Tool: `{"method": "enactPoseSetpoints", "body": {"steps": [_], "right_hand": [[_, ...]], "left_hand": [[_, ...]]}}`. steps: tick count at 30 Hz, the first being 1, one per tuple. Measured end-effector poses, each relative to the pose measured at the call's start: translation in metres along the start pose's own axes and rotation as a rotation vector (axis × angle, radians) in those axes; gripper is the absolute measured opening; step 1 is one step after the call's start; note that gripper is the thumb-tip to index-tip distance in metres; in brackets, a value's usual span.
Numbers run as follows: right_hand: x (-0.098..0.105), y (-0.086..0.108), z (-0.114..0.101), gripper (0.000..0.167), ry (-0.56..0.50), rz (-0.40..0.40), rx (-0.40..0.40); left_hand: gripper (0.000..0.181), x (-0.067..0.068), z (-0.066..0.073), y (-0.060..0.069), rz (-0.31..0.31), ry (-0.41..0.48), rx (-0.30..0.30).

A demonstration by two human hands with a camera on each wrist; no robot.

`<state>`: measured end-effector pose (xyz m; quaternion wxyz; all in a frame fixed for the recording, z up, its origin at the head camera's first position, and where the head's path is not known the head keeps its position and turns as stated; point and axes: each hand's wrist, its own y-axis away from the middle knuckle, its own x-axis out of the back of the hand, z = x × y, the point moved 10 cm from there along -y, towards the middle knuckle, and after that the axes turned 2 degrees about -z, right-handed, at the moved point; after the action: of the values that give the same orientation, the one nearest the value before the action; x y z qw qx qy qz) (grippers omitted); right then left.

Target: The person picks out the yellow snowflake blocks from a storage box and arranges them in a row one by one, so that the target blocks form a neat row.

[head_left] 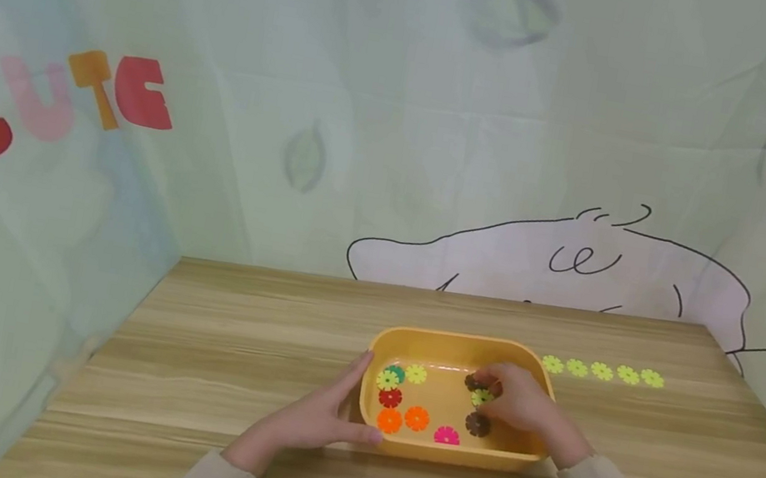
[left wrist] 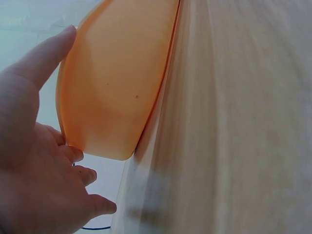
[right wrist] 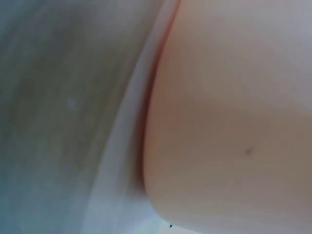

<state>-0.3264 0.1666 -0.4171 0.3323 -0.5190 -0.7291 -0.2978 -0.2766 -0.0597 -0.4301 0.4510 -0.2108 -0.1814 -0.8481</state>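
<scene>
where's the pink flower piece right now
In the head view, the pink flower piece lies inside the yellow-orange tray by its near wall, just right of the two orange pieces.

so the bin (right wrist: 219, 107) fills the whole right side of the right wrist view, its outer wall pale peach and soft in focus, one dark speck (right wrist: 249, 151) sitting on it. down its left edge comes a reddish line, and look, it bends round into a corner near the bottom! just beside that, a pale strip (right wrist: 114, 136) slants along, between bin and table (right wrist: 48, 136). the table's brownish-grey, badly blurred, with a faint whitish spot (right wrist: 71, 105). bottom edge now: a tiny black mark (right wrist: 170, 225), too small to tell.
</scene>
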Motion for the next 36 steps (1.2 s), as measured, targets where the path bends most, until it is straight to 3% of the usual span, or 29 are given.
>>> {"method": "enactPoseSetpoints", "body": {"steps": [24, 36], "right_hand": [[-0.003, -0.002, -0.004, 0.023, 0.032, -0.004, 0.063], [-0.007, 0.003, -0.009, 0.032, 0.024, -0.08, 0.084]], "left_hand": [[0.111, 0.001, -0.001, 0.0, 0.004, -0.004, 0.01], [0.113, 0.0, 0.001, 0.0, -0.006, 0.004, -0.002]]}}
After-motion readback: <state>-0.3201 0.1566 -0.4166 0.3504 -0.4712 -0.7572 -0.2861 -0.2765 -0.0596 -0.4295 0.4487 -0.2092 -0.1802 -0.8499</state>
